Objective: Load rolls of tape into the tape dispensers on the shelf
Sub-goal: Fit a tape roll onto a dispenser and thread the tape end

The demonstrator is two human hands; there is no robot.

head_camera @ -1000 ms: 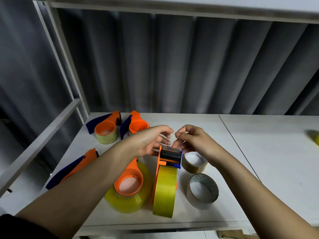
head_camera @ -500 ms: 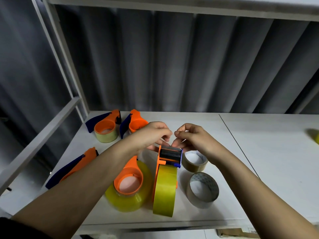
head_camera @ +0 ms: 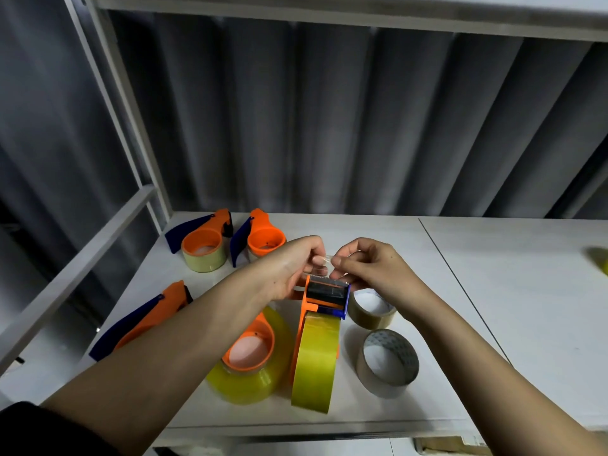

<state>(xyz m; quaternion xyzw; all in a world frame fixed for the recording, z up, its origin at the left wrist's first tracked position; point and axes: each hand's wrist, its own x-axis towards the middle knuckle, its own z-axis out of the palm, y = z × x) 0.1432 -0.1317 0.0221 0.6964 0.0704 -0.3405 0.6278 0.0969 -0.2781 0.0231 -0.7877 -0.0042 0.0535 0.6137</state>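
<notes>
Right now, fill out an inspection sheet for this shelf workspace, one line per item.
Surface: white shelf, two boards meeting at a seam.
Job's things: upright dispenser carrying a yellow roll; a loaded dispenser lying flat beside it; two more dispensers at the back; one dispenser at the left, partly hidden by the forearm.
Clutter: two loose brown rolls to the right of the upright dispenser; a blurred yellow thing at the far right edge.
Hands: left hand and right hand both pinch the clear tape end above the dispenser's cutter.
Cables: nothing seen.
Surroundings: grey corrugated wall, white shelf frame.
</notes>
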